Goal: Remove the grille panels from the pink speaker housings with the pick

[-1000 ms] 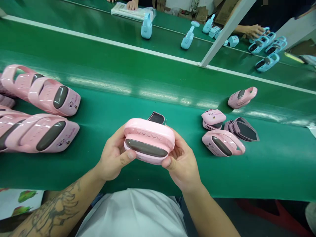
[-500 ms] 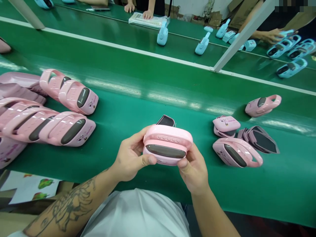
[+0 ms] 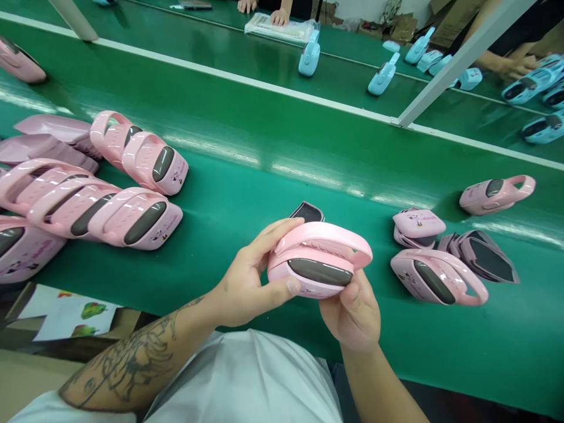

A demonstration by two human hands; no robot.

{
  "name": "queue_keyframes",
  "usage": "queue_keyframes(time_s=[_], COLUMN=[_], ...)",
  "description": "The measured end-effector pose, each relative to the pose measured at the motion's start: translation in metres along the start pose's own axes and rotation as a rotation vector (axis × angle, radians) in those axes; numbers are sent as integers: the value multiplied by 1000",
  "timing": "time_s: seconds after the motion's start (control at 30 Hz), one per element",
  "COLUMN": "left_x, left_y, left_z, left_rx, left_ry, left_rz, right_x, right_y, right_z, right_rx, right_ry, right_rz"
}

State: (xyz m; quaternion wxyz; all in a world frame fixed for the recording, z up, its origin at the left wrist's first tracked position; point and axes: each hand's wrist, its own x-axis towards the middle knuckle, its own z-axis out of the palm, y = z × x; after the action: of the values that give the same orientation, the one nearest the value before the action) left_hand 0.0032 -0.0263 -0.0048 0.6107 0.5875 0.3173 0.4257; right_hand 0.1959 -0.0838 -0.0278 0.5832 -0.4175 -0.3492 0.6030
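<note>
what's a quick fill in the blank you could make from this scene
The left hand and the right hand hold a plastic case coloured ____.
The forearm with the tattoo is the ____ one.
The cases on the far conveyor belt are ____.

Missing words: pink; left; blue

We see bright, even light from above, pale glare streaks [image 3: 304, 174] along the green belt [image 3: 264, 123], soft shadows, a sharp held pink case [image 3: 319, 264], and wide-angle bending toward the edges.
</note>
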Motion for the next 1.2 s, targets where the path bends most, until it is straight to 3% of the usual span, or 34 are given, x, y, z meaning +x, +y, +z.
queue_keyframes(time_s=[0.17,0.23,0.33,0.43,0.53,0.77,0.93,1.2], left_x=[1,-1,-8,-18,-29,-51,-61,-69], left_y=[11,15,19,17,10,-10,-15,-20], left_z=[6,6,7,7,5,3,8,8], left_rx=[217,333,473,586,661,746,764,739], left_ry=[65,48,-29,-98,-124,-52,6,-11], left_rz=[-25,-12,-22,-51,-55,129,251,250], right_x=[-9,-14,-23,-31,-37,-40,-43,-43], right_y=[-1,-7,-21,-35,-38,-22,-19,-14], right_z=[-6,-10,-14,-10,-2,9,15,20], right_rx=[-57,-240,-694,-985,-977,-1017,-1034,-1054], right_ry=[0,36,50,-123,-198,-61,-14,-48], right_rz=[24,-24,-233,-274,-112,107,22,-87])
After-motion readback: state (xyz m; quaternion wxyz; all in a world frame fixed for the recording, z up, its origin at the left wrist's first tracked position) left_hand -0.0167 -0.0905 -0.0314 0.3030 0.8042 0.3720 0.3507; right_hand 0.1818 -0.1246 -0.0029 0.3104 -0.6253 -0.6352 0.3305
